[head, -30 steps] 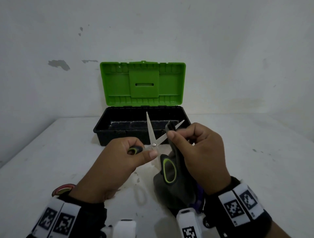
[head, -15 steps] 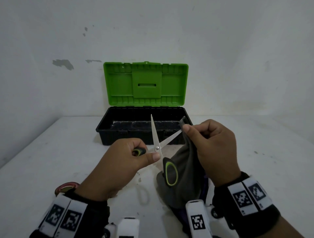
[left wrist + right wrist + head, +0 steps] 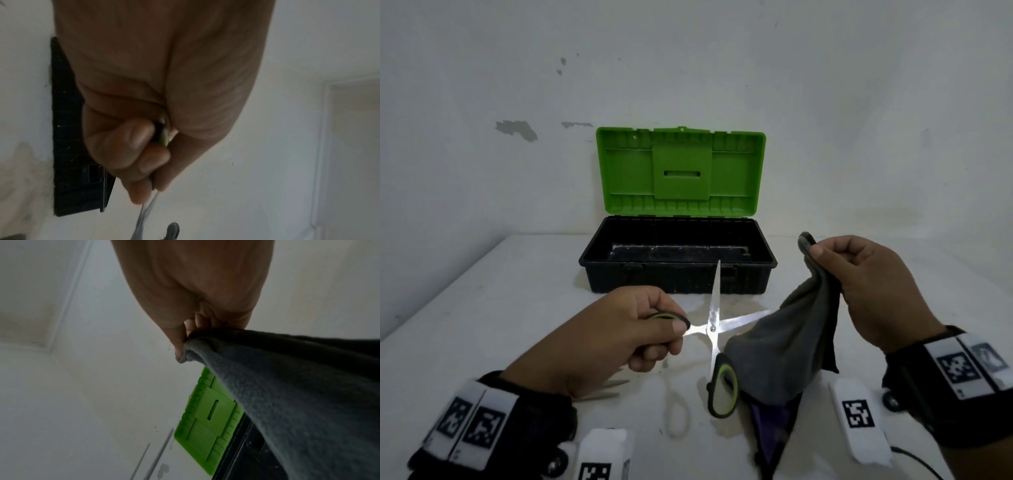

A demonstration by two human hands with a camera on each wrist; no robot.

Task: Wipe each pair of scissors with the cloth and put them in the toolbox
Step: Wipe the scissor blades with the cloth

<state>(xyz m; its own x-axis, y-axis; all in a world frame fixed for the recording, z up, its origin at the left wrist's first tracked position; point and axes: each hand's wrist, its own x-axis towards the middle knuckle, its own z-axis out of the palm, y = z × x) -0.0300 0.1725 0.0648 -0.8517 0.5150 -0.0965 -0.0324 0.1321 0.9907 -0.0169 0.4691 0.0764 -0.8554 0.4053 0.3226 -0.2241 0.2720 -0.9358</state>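
Note:
My left hand (image 3: pixel 650 329) grips one black-and-green handle of a pair of scissors (image 3: pixel 714 325), held in the air with the blades spread wide. In the left wrist view the fingers (image 3: pixel 131 146) curl round that handle. My right hand (image 3: pixel 859 274) pinches a corner of the grey cloth (image 3: pixel 784 342) and lifts it to the right of the blades; the cloth (image 3: pixel 287 402) hangs down from the fingers and covers the tip of one blade. The black toolbox (image 3: pixel 678 274) stands open behind, its green lid (image 3: pixel 681 174) upright and its bottom bare.
A pair of white-handled scissors (image 3: pixel 676 407) lies on the white table (image 3: pixel 500 308) below my hands, blade tips partly hidden under my left wrist. A purple item (image 3: pixel 774 421) lies under the cloth. A wall stands close behind the toolbox.
My right hand has drawn the cloth off along the right blade and moved right and up, away from the scissors. The left hand has kept its grip on the handle.

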